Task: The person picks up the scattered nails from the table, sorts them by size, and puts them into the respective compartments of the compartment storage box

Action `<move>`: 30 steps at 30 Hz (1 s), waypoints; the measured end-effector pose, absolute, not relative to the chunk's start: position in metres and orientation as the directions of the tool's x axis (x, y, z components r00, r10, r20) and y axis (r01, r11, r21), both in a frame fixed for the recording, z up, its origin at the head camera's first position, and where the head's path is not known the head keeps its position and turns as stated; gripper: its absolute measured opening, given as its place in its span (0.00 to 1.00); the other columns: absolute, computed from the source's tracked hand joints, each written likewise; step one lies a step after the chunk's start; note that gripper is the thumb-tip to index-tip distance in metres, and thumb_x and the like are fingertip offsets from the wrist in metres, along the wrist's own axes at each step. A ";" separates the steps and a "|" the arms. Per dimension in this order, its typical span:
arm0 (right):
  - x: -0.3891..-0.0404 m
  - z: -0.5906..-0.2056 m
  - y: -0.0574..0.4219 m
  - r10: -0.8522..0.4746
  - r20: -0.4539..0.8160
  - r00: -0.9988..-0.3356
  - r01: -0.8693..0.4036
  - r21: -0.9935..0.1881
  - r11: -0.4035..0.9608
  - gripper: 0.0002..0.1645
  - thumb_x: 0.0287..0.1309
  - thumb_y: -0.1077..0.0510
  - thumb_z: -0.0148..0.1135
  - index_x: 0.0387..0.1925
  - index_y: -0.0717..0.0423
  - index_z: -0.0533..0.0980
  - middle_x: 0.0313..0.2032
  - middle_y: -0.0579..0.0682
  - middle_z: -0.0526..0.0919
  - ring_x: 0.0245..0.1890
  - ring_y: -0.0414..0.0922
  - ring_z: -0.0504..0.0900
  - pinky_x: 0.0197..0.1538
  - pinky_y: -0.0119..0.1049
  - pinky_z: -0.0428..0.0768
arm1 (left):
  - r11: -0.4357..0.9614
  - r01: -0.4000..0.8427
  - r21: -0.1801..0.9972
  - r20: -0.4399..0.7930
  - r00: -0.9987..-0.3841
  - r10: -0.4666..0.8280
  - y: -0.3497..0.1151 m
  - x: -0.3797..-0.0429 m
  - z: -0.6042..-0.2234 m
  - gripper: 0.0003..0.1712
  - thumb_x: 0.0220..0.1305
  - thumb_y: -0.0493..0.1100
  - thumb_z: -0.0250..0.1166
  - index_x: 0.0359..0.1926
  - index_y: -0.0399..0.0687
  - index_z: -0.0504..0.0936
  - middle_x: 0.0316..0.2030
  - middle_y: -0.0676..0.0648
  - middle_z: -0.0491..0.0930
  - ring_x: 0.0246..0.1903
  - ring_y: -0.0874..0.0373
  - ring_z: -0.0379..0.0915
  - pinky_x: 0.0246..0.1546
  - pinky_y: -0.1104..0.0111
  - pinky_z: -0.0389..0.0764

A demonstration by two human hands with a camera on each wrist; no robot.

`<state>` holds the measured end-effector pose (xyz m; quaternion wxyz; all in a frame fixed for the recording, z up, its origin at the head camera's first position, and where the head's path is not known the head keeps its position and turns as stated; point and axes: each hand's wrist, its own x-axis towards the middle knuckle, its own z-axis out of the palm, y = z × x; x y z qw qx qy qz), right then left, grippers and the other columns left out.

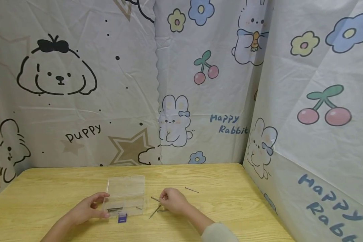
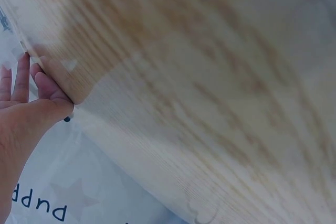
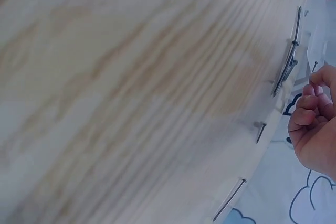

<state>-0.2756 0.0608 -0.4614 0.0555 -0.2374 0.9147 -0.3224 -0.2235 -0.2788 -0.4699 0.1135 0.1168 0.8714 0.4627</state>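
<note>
A clear plastic compartment box (image 1: 125,197) stands on the table with its lid (image 1: 126,185) raised at the back. Dark nails (image 1: 115,209) lie together in its front left compartment, and a small nail (image 1: 138,207) lies at the right. My left hand (image 1: 89,209) holds the box's left side, thumb near the front corner and fingers farther back. Right of the box, my right hand (image 1: 173,200) pinches a nail (image 3: 315,66) between thumb and index finger, its head sticking out. Loose nails (image 1: 154,212) lie crossed just below that hand.
Another nail (image 1: 192,190) lies by itself behind the right hand. A purple-blue tab (image 1: 122,217) sits at the box's front edge. The wood-grain table (image 1: 220,195) backs onto printed cloth (image 1: 124,101), with more cloth along the right side.
</note>
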 end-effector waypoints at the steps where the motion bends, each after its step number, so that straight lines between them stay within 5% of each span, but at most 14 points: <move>1: -0.275 -0.461 0.059 -0.474 0.052 -0.879 -0.402 -0.617 0.677 0.03 0.58 0.58 0.59 0.30 0.53 0.76 0.20 0.39 0.70 0.18 0.33 0.64 0.21 0.25 0.64 | 0.547 0.096 0.832 -0.091 -0.948 0.304 -0.279 -0.224 -0.470 0.42 0.55 0.47 0.69 0.64 0.34 0.61 0.59 0.27 0.66 0.55 0.34 0.66 0.54 0.43 0.69; 14: -0.266 -0.453 0.033 -0.518 0.050 -0.854 -0.440 -0.601 0.667 0.04 0.57 0.59 0.58 0.31 0.55 0.77 0.22 0.39 0.70 0.19 0.33 0.64 0.23 0.24 0.65 | 0.557 0.092 0.826 -0.088 -0.954 0.287 -0.278 -0.223 -0.470 0.42 0.53 0.47 0.70 0.64 0.35 0.62 0.58 0.28 0.68 0.53 0.38 0.67 0.53 0.44 0.70; 30: -0.260 -0.453 0.003 -0.548 0.064 -0.834 -0.477 -0.584 0.657 0.03 0.56 0.60 0.59 0.28 0.54 0.78 0.19 0.38 0.69 0.18 0.32 0.64 0.21 0.23 0.65 | 0.529 0.145 0.836 -0.056 -0.937 0.346 -0.280 -0.225 -0.471 0.41 0.55 0.46 0.69 0.63 0.32 0.61 0.58 0.25 0.66 0.56 0.30 0.63 0.54 0.42 0.68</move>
